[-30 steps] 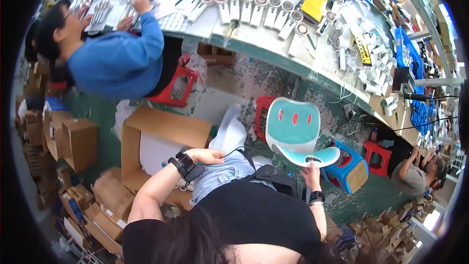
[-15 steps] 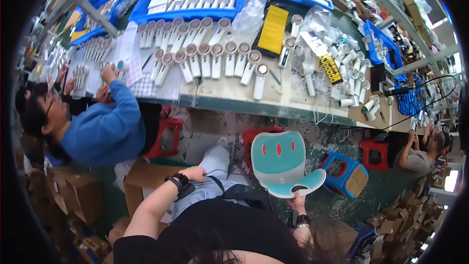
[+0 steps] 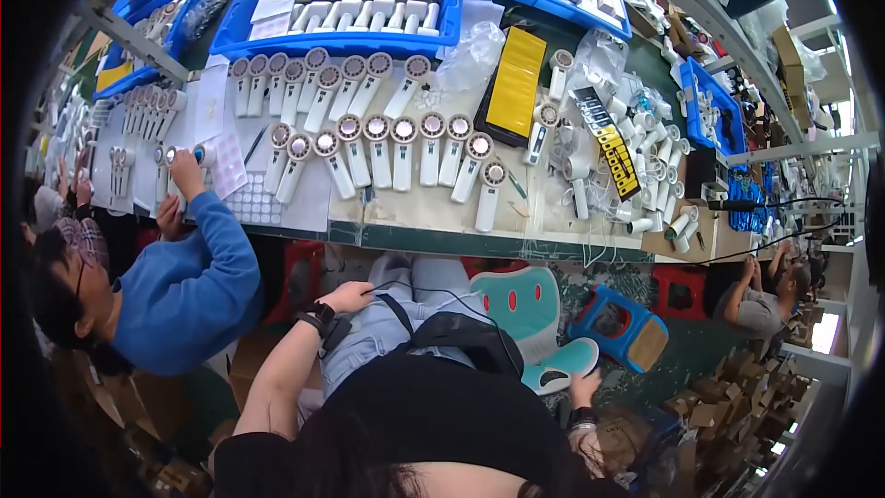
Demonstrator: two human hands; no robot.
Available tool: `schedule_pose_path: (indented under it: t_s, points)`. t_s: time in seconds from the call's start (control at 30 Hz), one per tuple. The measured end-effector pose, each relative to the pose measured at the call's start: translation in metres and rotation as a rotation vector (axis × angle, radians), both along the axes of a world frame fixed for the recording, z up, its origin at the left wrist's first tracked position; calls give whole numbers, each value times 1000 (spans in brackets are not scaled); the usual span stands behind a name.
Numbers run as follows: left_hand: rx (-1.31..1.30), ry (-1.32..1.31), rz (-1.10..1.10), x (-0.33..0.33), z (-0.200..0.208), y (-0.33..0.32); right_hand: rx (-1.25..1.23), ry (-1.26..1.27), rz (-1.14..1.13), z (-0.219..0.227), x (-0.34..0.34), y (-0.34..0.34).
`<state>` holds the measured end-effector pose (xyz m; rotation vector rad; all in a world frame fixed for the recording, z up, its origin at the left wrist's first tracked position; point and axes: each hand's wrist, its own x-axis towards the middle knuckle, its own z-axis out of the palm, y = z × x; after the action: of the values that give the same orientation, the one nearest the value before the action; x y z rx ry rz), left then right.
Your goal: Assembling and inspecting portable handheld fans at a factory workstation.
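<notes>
In front of my lap my left hand (image 3: 348,297) is closed, with a thin black cord (image 3: 433,290) running out from its fingers. The cord crosses over my jeans toward a black bag (image 3: 470,343) at my waist. My right hand (image 3: 583,389) hangs low beside the rim of a teal and white seat (image 3: 521,300) with red oval slots. Its fingers look loose, and whether they touch the rim I cannot tell. The seat's near left part is hidden behind the bag. Handheld white fans (image 3: 403,152) stand in rows on the workbench (image 3: 387,206), beyond both hands.
A blue stool (image 3: 619,327) stands right of the seat. A blue-sleeved co-worker (image 3: 198,286) works at my left, another person (image 3: 758,304) at the far right. Blue bins (image 3: 341,44) line the bench's back. Cardboard boxes (image 3: 719,406) are piled behind at right.
My body and view have moved closer to the bench. The seat now sits further left, partly behind the bag. My right hand has gone from gripping its rim to hanging beside it.
</notes>
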<state>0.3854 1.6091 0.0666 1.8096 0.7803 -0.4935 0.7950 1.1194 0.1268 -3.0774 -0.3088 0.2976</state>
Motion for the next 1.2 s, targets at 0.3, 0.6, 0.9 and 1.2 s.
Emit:
schedule_pose_path:
  t_s: [0.3,0.6,0.9,1.2]
  points:
    - [-218,134,164,36,-26,3,619,397,457,46,96,320]
    - [-765,20,976,79,-83,-72,465,590,1578,39,73,550]
    - [-893,-85,811,121,-202,-94,304,559,1835,15,99,594]
    - [-218,-149,858,151,-206,-112,326,370,2135,10,101,549]
